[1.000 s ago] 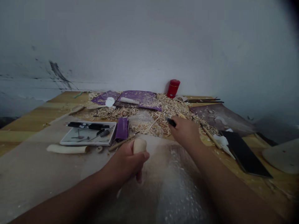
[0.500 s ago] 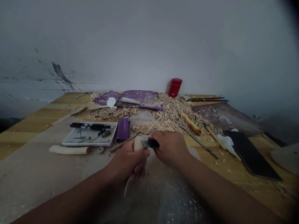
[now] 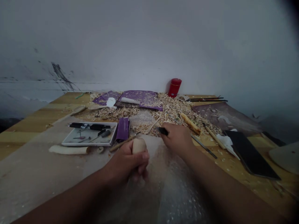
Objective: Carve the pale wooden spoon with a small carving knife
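Note:
My left hand (image 3: pixel 129 161) is wrapped round a pale wooden piece (image 3: pixel 139 146), whose smooth rounded end sticks up above my thumb. Its lower part is hidden in my fingers. Off to the right and slightly higher, my right hand (image 3: pixel 178 138) grips a carving knife (image 3: pixel 163 131), its dark end pointing left over the wood shavings (image 3: pixel 179 107). My fist covers the rest of the knife. A gap separates the knife from the wooden piece.
Left of my hands lie a white tray (image 3: pixel 66 140) of small tools, a curved wooden stick (image 3: pixel 67 150) and a purple pouch (image 3: pixel 122 129). A metal file (image 3: pixel 204 146), a black slab (image 3: pixel 252 154) and a yellowish wooden handle (image 3: pixel 190 123) lie right. A red canister (image 3: pixel 174 87) stands by the wall.
My right hand has drawn the knife off the wooden piece, up and to the right. My left hand still holds the piece, now turned so its rounded top faces me more.

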Demonstrator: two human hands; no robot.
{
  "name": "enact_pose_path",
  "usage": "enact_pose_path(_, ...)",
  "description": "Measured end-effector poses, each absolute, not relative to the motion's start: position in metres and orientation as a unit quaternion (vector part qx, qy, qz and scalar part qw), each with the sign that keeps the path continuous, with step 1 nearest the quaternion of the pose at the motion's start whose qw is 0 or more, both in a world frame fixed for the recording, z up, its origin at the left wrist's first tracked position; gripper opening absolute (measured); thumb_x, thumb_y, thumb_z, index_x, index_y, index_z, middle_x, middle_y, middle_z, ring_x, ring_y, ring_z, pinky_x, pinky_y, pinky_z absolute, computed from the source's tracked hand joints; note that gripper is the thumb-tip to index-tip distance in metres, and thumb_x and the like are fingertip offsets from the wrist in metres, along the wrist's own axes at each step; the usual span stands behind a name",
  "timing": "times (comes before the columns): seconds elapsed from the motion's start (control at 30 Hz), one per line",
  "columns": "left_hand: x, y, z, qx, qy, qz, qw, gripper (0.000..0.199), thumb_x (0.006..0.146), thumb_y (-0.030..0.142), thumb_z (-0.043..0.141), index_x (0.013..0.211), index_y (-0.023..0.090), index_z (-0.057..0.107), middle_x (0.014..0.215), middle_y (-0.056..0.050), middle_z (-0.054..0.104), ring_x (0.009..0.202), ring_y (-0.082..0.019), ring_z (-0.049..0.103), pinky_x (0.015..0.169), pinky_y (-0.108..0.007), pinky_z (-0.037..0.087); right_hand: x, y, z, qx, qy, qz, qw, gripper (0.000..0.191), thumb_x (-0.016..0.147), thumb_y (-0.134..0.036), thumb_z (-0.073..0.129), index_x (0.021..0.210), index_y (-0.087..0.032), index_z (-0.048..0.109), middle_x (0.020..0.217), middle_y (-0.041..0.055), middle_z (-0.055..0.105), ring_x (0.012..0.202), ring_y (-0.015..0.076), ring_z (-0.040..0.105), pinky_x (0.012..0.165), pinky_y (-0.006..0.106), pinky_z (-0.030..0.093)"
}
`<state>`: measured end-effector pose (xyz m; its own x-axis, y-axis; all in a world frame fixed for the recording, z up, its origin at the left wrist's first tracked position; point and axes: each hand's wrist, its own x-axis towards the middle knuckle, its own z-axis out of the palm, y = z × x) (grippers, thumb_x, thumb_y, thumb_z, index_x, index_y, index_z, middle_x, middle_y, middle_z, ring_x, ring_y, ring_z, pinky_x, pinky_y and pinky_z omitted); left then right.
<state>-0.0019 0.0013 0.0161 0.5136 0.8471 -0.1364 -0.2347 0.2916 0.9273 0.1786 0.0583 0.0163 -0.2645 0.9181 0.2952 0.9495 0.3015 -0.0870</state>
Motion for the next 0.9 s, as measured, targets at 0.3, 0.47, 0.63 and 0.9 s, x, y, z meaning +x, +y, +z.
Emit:
enact_pose_path(0.3, 0.002, 0.011, 0.012, 0.451, 0.354, 0.351, 0.741, 0.025, 0.068, 0.022, 0.059, 0.061, 0.018, 0.036, 0.043, 0.009, 0.037, 0.029, -0.002, 0.028, 0.027, -0.013, 0.026, 0.165, 0.038, 0.020, -0.508, -0.838, -0.037, 0.195, 0.020, 0.077, -0.033, 0.039, 0.077, -0.023, 0.057, 0.069, -0.0008, 0.061, 0.062, 0.0133, 0.053, 0.051, 0.025, 0.023)
enact_pose_path(0.47, 0.002, 0.015, 0.017, 0.468, 0.388, 0.313, 0.730, 0.021, 0.069, 0.025, 0.058, 0.079, 0.018, 0.040, 0.041, 0.011, 0.038, 0.026, -0.003, 0.030, 0.027, -0.014, 0.026, 0.158, 0.031, 0.023, -0.492, -0.852, -0.050, 0.172, 0.016, 0.074, -0.031, 0.042, 0.077, -0.023, 0.056, 0.071, -0.0003, 0.061, 0.064, 0.0149, 0.054, 0.053, 0.026, 0.026)
enact_pose_path(0.63, 0.008, 0.003, 0.018, 0.502, 0.419, 0.286, 0.701, 0.018, 0.067, 0.025, 0.057, 0.068, 0.018, 0.040, 0.042, 0.010, 0.036, 0.031, -0.003, 0.029, 0.030, -0.015, 0.025, 0.157, 0.034, 0.023, -0.516, -0.844, -0.052, 0.137, 0.017, 0.077, -0.032, 0.040, 0.079, -0.024, 0.055, 0.072, 0.0004, 0.062, 0.064, 0.0161, 0.055, 0.053, 0.026, 0.027)
enact_pose_path(0.9, 0.002, 0.001, 0.012, 0.484, 0.359, 0.295, 0.741, 0.024, 0.066, 0.017, 0.055, 0.059, 0.019, 0.032, 0.045, 0.010, 0.034, 0.033, -0.003, 0.026, 0.030, -0.015, 0.022, 0.174, 0.054, 0.018, -0.578, -0.802, -0.040, 0.142, 0.018, 0.078, -0.033, 0.040, 0.077, -0.022, 0.054, 0.072, 0.0007, 0.062, 0.067, 0.0155, 0.055, 0.053, 0.024, 0.027)
